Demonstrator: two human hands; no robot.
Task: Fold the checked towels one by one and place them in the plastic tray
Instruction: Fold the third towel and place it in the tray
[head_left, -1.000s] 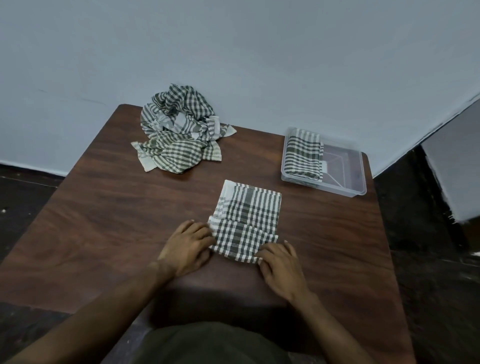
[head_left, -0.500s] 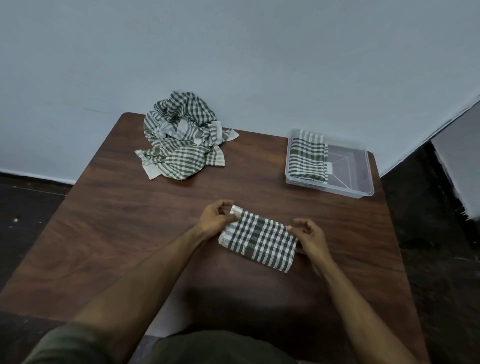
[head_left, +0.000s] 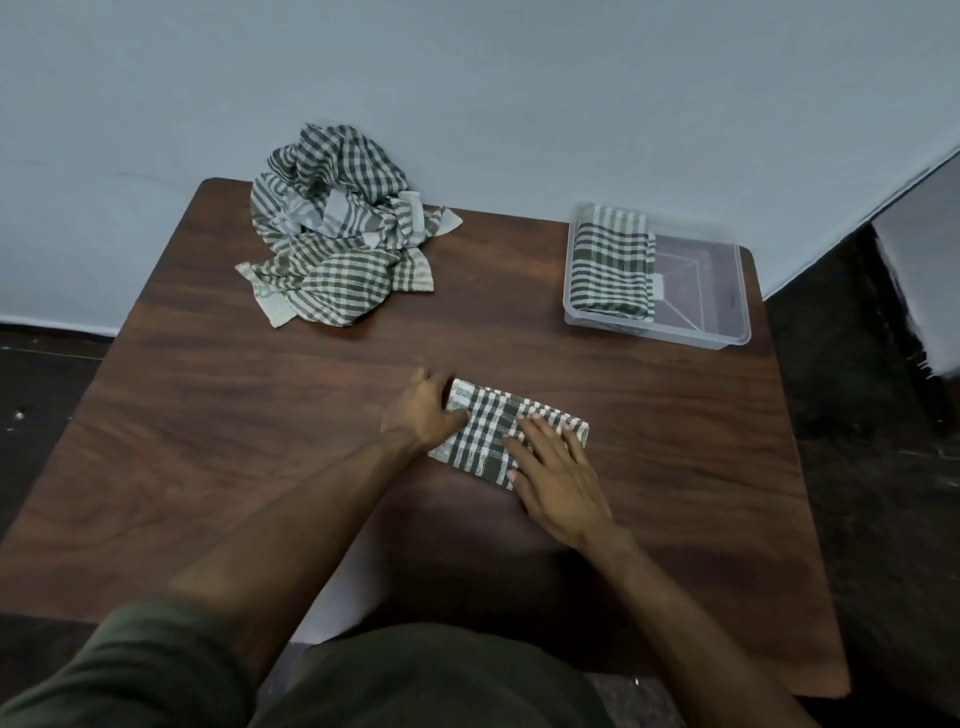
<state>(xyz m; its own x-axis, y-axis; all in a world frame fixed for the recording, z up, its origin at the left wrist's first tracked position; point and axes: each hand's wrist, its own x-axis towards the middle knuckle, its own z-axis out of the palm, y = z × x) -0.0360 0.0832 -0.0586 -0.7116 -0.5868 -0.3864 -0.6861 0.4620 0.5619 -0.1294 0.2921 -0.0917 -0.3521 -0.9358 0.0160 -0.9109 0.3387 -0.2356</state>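
Folded checked towel (head_left: 498, 431) lies flat as a narrow rectangle near the middle of the desk (head_left: 208, 415), slightly toward the right edge and angled, with the left hand (head_left: 423, 413) at its left end, thumb on the cloth, and the right hand (head_left: 558, 473) pressing flat on its right half with fingers spread. Clear plastic tray (head_left: 727, 291) sits at the far right corner, one folded towel in tray (head_left: 610, 260) filling its left half, right half bare. Crumpled pile of unfolded towels (head_left: 337, 228) rests at the far left corner against the wall (head_left: 467, 78).
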